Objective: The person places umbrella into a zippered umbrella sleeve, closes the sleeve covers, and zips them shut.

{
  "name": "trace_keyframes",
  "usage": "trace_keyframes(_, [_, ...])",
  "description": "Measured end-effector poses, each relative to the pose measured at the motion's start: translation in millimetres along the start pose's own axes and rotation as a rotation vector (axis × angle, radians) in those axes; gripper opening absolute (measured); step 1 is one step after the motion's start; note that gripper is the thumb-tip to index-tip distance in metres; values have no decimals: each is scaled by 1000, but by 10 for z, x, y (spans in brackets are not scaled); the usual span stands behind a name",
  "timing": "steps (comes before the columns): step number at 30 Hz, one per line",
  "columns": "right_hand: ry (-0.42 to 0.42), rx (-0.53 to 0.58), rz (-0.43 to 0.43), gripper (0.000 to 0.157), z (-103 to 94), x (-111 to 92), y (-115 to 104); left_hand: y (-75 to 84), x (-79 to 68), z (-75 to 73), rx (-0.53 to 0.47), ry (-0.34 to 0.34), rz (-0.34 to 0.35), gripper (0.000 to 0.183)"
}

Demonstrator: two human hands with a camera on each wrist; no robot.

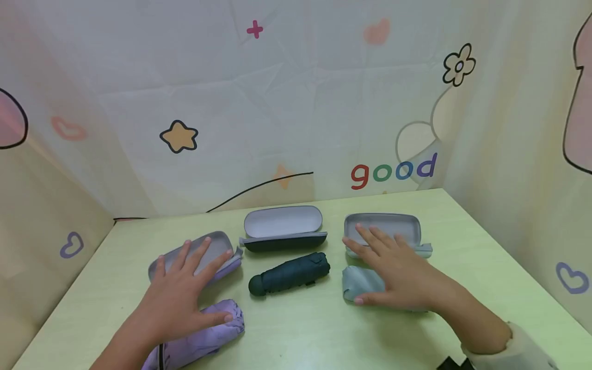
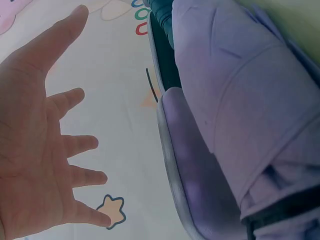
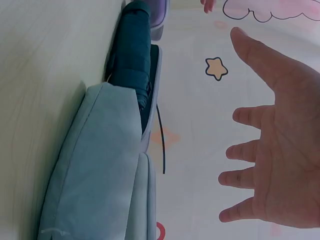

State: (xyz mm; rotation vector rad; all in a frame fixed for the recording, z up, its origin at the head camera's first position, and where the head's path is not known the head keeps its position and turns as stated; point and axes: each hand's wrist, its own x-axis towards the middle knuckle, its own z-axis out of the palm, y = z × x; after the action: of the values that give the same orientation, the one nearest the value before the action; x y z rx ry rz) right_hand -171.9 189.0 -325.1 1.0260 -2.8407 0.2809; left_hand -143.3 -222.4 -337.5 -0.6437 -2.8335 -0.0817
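My left hand (image 1: 178, 303), fingers spread and straight, hovers over a folded purple umbrella (image 1: 222, 329) and overlaps an unzipped purple case (image 1: 217, 246) with grey lining. In the left wrist view the palm of that hand (image 2: 35, 145) shows nothing in it, beside the purple umbrella (image 2: 260, 90). My right hand (image 1: 407, 267), likewise spread, partly hides a folded light-blue umbrella (image 1: 361, 282) and an unzipped light-blue case (image 1: 398, 221). Its palm (image 3: 287, 155) is bare in the right wrist view. Between the hands lies a folded dark green umbrella (image 1: 291, 274), its rounded handle toward the left.
Behind the dark green umbrella stands an unzipped dark green case (image 1: 284, 241), its pale-lined lid raised. Everything sits on a light yellow-green table (image 1: 296, 329). A printed curtain (image 1: 296, 113) with a star, hearts and letters closes off the back and sides.
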Motion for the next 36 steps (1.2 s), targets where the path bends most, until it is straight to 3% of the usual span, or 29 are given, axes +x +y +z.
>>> trace_keyframes(6, [-11,28,-46,99,29,63,-98,-60,-36,-46,-10,12,-6,96])
trace_keyframes(18, [22,74,-240,90,87,223,-343,-242,-135,-76,-39,47,-6,90])
trace_keyframes(29, [81,107,-397,81,209,422,-544,-396,-240,-77,-112,219,71,85])
trace_keyframes(36, [67,76,-463,72,289,543,-683,-497,-321,-98,-176,234,38,80])
